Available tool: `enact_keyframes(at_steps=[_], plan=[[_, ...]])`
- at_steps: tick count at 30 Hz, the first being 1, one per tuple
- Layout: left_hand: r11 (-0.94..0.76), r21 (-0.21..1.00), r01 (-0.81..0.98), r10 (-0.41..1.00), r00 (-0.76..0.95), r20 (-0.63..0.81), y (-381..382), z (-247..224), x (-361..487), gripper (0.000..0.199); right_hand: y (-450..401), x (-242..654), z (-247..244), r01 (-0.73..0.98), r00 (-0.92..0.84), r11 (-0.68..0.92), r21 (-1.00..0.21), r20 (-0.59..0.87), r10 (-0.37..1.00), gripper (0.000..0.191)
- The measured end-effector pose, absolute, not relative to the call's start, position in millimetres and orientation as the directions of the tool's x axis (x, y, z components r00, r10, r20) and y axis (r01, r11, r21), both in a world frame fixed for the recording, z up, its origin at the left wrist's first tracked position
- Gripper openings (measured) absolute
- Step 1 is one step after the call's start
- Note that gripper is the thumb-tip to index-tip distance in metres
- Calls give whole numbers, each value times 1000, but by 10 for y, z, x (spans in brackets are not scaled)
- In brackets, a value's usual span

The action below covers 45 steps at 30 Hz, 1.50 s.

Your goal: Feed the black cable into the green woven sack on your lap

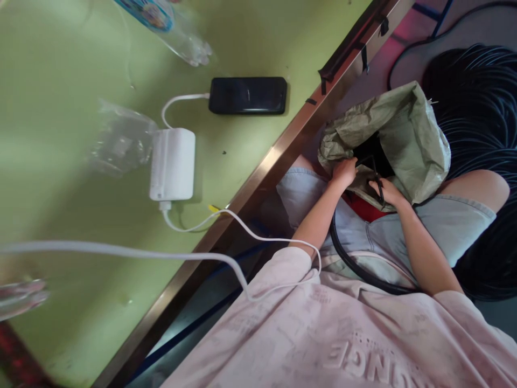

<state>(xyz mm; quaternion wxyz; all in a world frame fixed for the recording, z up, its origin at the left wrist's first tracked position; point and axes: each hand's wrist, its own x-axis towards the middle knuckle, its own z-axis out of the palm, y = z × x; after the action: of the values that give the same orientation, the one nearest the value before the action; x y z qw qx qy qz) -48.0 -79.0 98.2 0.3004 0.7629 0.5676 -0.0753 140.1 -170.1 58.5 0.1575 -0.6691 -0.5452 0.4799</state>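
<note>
I look down at my lap beside a green table. A grey-green woven sack (404, 134) lies open between my knees, with something black inside. My left hand (343, 172) grips the sack's near rim with closed fingers. My right hand (385, 191) is closed on a thin black part (377, 180) at the sack's mouth. A black cable (351, 258) curves across my lap below both forearms.
On the green table (60, 81) lie a black phone (248, 95), a white power bank (172, 164) with white cables (121, 250), and clear plastic bags (119, 143). The table's metal edge (258, 178) runs diagonally. A mass of black cables (484, 108) lies at the right.
</note>
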Motion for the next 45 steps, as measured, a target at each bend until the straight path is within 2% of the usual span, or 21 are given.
enact_keyframes(at_steps=[4,9,11,16,28,36,45], plan=[[-170,420,891,832,359,-424,-801,989,-475,45,-1695,1398,632,553,-72,-372,-745,-488,870,44],[-287,553,782,759,538,-367,-878,1042,-436,43,-1693,1397,581,400,-118,-316,-860,-390,913,48],[-308,575,758,736,572,-361,-895,1058,-415,43,-1696,1415,536,411,-93,-320,-853,-389,917,47],[-318,478,819,789,508,-345,-856,1098,-411,46,-1705,1483,486,635,35,-398,-661,-491,871,39],[-309,398,864,790,466,-398,-893,1054,-394,40,-1706,1524,451,583,87,-464,-667,-517,852,49],[-266,434,861,828,435,-355,-905,1057,-380,44,-1708,1514,477,611,125,-438,-660,-466,876,58],[-200,470,860,813,413,-411,-761,1063,-453,37,-1641,1422,536,639,135,-447,-625,-482,866,61]])
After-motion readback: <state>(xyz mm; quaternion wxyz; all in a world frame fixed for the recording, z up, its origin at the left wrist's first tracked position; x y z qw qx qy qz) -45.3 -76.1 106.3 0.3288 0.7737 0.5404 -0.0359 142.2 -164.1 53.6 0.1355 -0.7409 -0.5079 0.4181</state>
